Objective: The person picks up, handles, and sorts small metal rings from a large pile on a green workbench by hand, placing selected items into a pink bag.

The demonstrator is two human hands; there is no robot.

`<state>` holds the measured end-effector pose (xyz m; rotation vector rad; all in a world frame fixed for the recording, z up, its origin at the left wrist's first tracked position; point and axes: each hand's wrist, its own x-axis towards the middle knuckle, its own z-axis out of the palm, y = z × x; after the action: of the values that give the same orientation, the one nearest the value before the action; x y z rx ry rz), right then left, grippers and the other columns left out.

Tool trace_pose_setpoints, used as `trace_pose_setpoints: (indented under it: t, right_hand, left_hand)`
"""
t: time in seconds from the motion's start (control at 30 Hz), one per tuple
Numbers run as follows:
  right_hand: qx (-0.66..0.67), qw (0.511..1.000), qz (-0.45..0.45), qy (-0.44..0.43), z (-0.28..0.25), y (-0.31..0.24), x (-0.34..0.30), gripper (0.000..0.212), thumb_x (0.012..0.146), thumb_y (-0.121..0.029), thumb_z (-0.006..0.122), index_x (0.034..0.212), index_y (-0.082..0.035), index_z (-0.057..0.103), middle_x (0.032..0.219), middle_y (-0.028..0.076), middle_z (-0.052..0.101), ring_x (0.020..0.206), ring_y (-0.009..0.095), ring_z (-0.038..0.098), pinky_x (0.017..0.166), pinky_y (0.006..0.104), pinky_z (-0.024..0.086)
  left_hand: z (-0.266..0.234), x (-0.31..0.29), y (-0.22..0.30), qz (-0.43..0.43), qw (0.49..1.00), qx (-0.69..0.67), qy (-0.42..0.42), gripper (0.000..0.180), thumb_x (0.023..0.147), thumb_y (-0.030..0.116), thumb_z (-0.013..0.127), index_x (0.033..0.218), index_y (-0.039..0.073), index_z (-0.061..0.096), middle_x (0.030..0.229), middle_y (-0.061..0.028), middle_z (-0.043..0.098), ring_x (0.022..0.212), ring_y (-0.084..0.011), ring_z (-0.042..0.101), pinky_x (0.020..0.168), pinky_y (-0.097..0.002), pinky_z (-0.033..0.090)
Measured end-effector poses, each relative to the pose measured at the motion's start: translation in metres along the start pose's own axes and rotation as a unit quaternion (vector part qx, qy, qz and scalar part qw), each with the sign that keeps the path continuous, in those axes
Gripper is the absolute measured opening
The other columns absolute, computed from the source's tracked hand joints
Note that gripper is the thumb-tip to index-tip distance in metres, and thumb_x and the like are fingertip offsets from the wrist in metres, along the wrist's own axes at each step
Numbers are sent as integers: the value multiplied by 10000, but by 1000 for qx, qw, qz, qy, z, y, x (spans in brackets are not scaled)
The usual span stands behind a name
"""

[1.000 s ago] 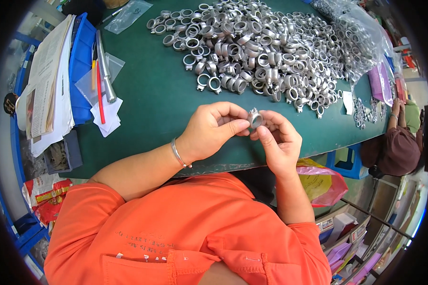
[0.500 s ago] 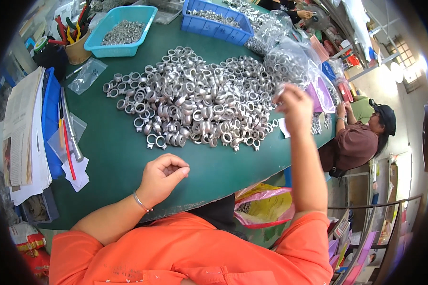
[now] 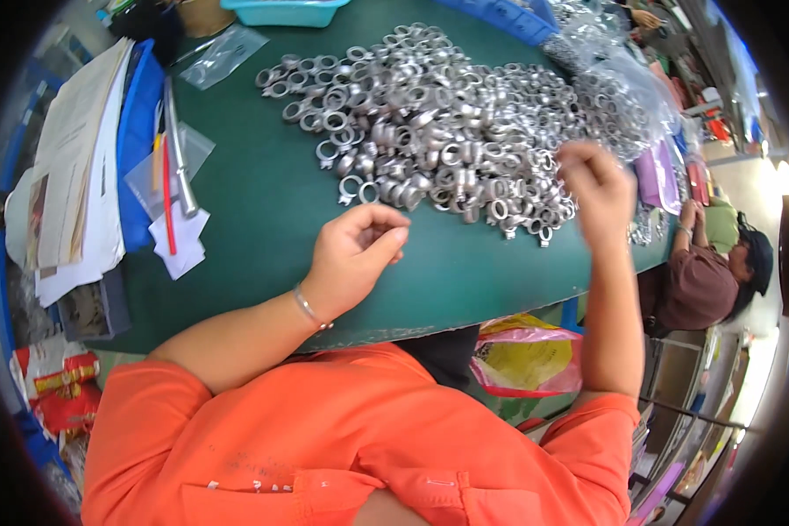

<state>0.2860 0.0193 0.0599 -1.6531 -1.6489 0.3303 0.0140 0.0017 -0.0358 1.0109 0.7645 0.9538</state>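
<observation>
Metal rings [image 3: 451,131] lie heaped near the right hand [image 3: 600,191].

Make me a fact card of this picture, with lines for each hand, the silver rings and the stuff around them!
Left hand: fingers curled, on the near side of the rings; nothing shows in it
Right hand: blurred, at the pile's right edge; can't tell if it holds anything
Silver rings: a big heap on the green table
Left side: papers, blue tray, thin red stick
Right side: clear plastic bag, person in a brown top
Wrist: bracelet on the left
</observation>
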Motion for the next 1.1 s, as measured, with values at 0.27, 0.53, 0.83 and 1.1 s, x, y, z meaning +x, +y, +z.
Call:
trace_pose_setpoints:
  t: [0.27, 0.53, 0.83, 1.1]
  right_hand:
    - [-203, 959, -173, 100, 108, -15, -49, 170, 680, -95, 685, 795, -51, 568, 740, 78, 552, 648, 261, 543, 563, 349, 447]
    - [59, 995, -73, -20, 99, -23, -76, 145, 672, 20, 650, 801, -25, 601, 766, 65, 575, 638, 157, 550, 538, 253, 444]
    - [405, 890, 207, -37, 110, -28, -103, 184, 871, -6, 490, 1041, 26, 554, 917, 68, 595, 775, 125, 592, 626, 222, 488]
    - [372, 922, 68, -80, 111, -26, -114, 278, 768, 57, 621, 1036, 48, 547, 995, 103, 560, 856, 145, 597, 729, 247, 508]
  left_hand:
    - [0, 3, 2, -13, 1000, 7, -10, 104, 844, 33, 560, 940, -8, 565, 789, -37, 581, 687, -93, 558, 627, -225, 484]
    - [6, 2, -5, 44, 998, 52, 11, 202, 818, -14, 575, 1019, -33, 570, 956, -65, 540, 763, -99, 561, 676, -228, 493]
    - [1, 0, -7, 69, 992, 83, -65, 138, 776, -35, 622, 913, -20, 620, 959, -51, 528, 829, -110, 564, 719, -214, 493]
    - [0, -2, -5, 146, 962, 212, -95, 98, 779, -12, 627, 876, 4, 632, 863, -28, 554, 723, -75, 519, 605, -184, 424]
